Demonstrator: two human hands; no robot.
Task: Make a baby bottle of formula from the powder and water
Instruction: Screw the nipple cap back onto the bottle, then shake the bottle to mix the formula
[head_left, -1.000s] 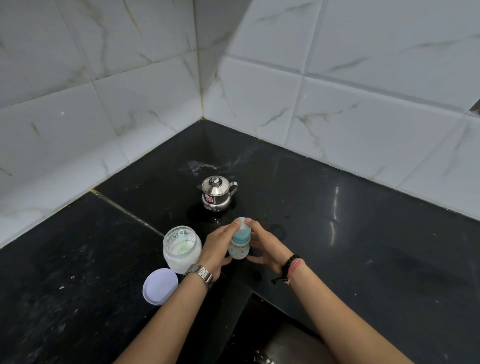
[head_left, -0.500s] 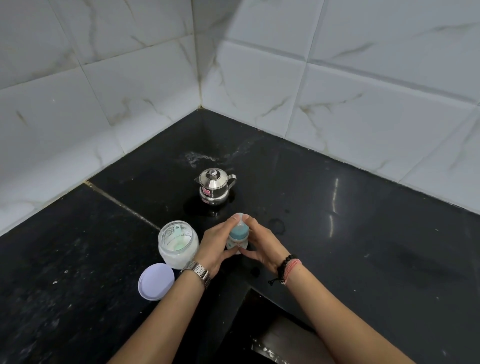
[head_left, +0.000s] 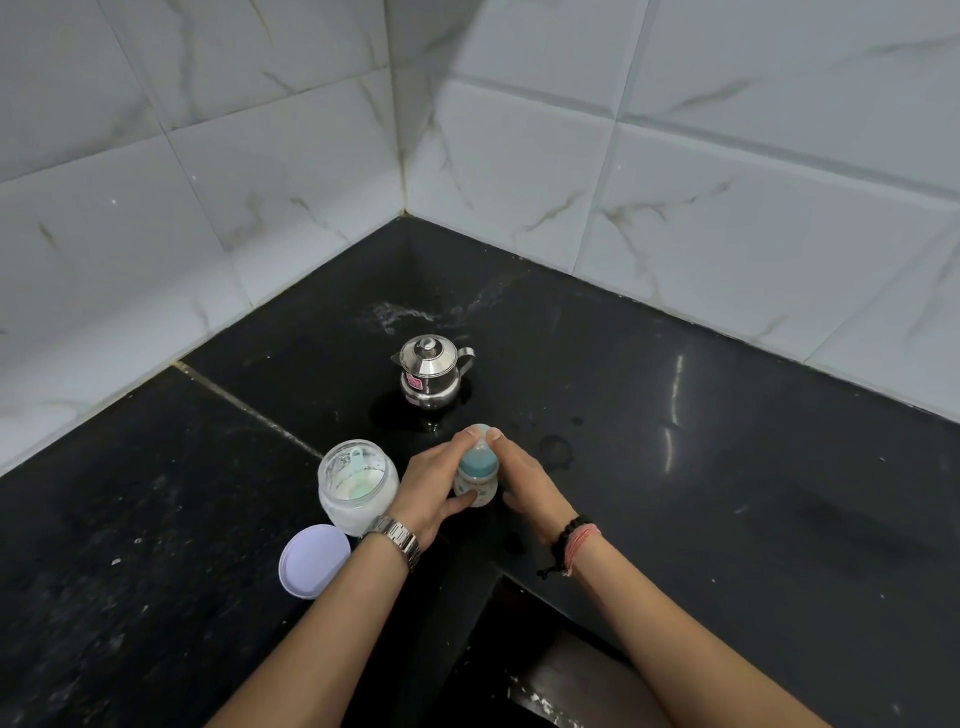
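Note:
A small baby bottle (head_left: 477, 478) with a blue collar and a clear cap stands upright on the black counter (head_left: 727, 493). My left hand (head_left: 434, 488) wraps its left side, thumb at the base and a fingertip on the cap. My right hand (head_left: 522, 480) cups its right side, a fingertip touching the cap top. Left of the bottle stands an open jar of white powder (head_left: 356, 486) with a pale green scoop inside. The jar's white lid (head_left: 314, 561) lies flat in front of it. A small steel lidded pot (head_left: 431, 371) stands behind the bottle.
White marble-pattern tiled walls (head_left: 675, 171) meet in a corner behind the pot. A wet smear (head_left: 400, 312) marks the counter near the corner. The counter's front edge cuts inward below my wrists, with a dark gap (head_left: 519, 649) under it.
Both hands have stayed on the bottle, and it has stayed upright in the same spot by the jar. Only the camera's view has shifted slightly.

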